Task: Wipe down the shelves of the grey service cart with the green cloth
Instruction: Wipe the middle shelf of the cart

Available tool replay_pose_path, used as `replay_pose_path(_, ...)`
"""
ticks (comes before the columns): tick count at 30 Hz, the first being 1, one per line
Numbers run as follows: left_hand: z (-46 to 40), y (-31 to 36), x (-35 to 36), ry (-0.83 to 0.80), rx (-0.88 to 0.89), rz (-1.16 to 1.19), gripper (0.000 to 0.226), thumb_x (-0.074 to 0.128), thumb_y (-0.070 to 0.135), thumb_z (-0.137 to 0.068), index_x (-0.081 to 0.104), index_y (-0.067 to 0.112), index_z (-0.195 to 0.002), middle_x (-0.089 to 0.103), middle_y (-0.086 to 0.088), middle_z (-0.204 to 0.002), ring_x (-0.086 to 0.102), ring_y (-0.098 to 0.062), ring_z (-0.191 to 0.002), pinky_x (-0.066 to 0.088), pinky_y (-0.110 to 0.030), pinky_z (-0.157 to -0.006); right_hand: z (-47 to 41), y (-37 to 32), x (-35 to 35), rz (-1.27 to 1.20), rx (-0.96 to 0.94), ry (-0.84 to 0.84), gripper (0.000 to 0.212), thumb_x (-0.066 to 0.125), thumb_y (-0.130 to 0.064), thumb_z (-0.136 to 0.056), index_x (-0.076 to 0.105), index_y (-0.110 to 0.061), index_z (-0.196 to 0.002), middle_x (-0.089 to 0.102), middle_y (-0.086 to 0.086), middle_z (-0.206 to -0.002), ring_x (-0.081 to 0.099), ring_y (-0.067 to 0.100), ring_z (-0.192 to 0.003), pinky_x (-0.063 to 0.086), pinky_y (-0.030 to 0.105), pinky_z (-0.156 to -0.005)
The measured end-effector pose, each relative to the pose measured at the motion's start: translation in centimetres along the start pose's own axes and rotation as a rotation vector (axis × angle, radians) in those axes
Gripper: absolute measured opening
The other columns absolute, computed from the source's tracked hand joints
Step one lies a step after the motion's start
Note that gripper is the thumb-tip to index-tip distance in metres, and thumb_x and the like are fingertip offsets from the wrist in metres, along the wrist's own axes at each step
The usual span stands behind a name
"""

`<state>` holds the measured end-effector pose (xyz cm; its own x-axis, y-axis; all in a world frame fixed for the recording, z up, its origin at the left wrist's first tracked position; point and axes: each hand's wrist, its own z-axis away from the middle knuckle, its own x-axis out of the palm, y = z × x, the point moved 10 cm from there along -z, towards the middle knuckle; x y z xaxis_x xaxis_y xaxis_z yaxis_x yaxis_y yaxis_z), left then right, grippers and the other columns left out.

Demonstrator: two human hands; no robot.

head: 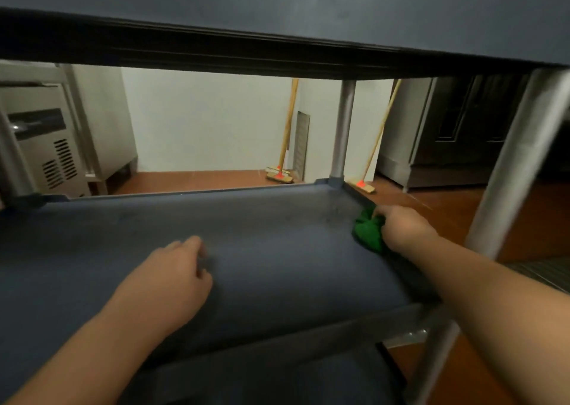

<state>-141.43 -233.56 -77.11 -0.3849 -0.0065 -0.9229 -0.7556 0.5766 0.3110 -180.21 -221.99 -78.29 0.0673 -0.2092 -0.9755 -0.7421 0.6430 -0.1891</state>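
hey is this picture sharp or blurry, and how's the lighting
Head view: soft throughout, motion blur on the right hand gripping the green cloth and on the left hand; wide-angle bending of the cart post; dim under the upper shelf, brighter at the back wall.

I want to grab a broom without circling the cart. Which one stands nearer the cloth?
The right broom, just beyond the cart's far right post, is nearer the green cloth.

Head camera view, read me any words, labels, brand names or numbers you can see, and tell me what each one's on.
No readable text anywhere in this view.
Steel appliance at left: a dark panel, no lettering legible.
Cart shelf, green cloth and two brooms: no print visible.
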Motion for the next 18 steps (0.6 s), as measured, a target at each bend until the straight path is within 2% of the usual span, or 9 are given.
replay_pose_path(3, -0.6, -0.4, 0.5, -0.031, 0.008, 0.015, 0.033, 0.055, 0.033, -0.088, 0.048, 0.033, -0.121, 0.057, 0.004, -0.115, 0.053, -0.016, -0.105, 0.046, -0.035, -0.090, -0.1, 1.3, -0.2, -0.029, 0.006, 0.019, 0.044, 0.049, -0.007, -0.085, 0.058, -0.041, -0.113, 0.061, 0.010, -0.121, 0.059, 0.032, -0.102, 0.053, 0.042, -0.090)
replay_pose_path(5, -0.3, -1.4, 1.7, -0.097, -0.001, 0.001, 0.043, 0.052, 0.043, -0.089, 0.040, 0.042, -0.131, 0.051, 0.004, -0.131, 0.048, -0.019, -0.119, 0.043, -0.041, -0.099, 0.1, 0.9, 0.1, -0.011, 0.001, 0.052, 0.044, 0.048, -0.008, -0.086, 0.057, -0.035, -0.118, 0.057, 0.009, -0.123, 0.056, 0.033, -0.108, 0.051, 0.043, -0.094)
replay_pose_path(8, 1.3, -4.2, 4.7, -0.285, -0.065, -0.157, 0.061, 0.034, 0.068, -0.089, 0.011, 0.056, -0.144, 0.018, 0.010, -0.159, 0.017, -0.022, -0.146, 0.025, -0.058, -0.111, 0.3, 0.5, 0.5, -0.023, 0.008, 0.074, 0.043, 0.047, -0.006, -0.087, 0.056, -0.031, -0.121, 0.055, 0.006, -0.122, 0.054, 0.031, -0.107, 0.051, 0.045, -0.092)
replay_pose_path(10, 2.2, -5.5, 6.1, -0.336, -0.084, -0.215, 0.061, 0.022, 0.073, -0.089, 0.002, 0.058, -0.145, 0.002, 0.011, -0.163, 0.003, -0.022, -0.149, 0.013, -0.062, -0.113, 0.5, 0.6, 0.6, -0.065, 0.031, 0.051, 0.044, 0.046, -0.003, -0.086, 0.057, -0.032, -0.117, 0.055, 0.004, -0.116, 0.056, 0.027, -0.099, 0.054, 0.041, -0.080)
replay_pose_path(12, 2.6, -6.0, 6.2, -0.319, -0.074, -0.222, 0.060, 0.018, 0.071, -0.090, 0.000, 0.057, -0.145, -0.002, 0.011, -0.163, -0.001, -0.022, -0.150, 0.008, -0.062, -0.114, 1.0, 0.6, 0.6, -0.101, 0.053, 0.035, 0.042, 0.047, -0.001, -0.085, 0.058, -0.032, -0.112, 0.056, 0.003, -0.108, 0.057, 0.024, -0.091, 0.054, 0.037, -0.069)
replay_pose_path(15, 3.3, -7.2, 5.8, -0.309, -0.067, -0.211, 0.060, 0.016, 0.072, -0.090, -0.001, 0.057, -0.145, -0.003, 0.012, -0.163, -0.003, -0.021, -0.150, 0.005, -0.062, -0.114, 2.1, -0.2, 0.5, -0.124, 0.064, 0.047, 0.041, 0.046, 0.000, -0.086, 0.057, -0.032, -0.109, 0.056, 0.002, -0.102, 0.058, 0.023, -0.086, 0.056, 0.038, -0.067)
replay_pose_path(18, 4.1, -8.7, 5.5, -0.309, -0.054, -0.198, 0.061, 0.016, 0.073, -0.089, -0.001, 0.058, -0.145, -0.003, 0.013, -0.162, -0.004, -0.020, -0.150, 0.005, -0.062, -0.114, 2.9, -0.9, 0.8, -0.145, 0.058, 0.063, 0.041, 0.046, -0.001, -0.088, 0.056, -0.035, -0.109, 0.056, 0.001, -0.105, 0.059, 0.022, -0.087, 0.058, 0.040, -0.071)
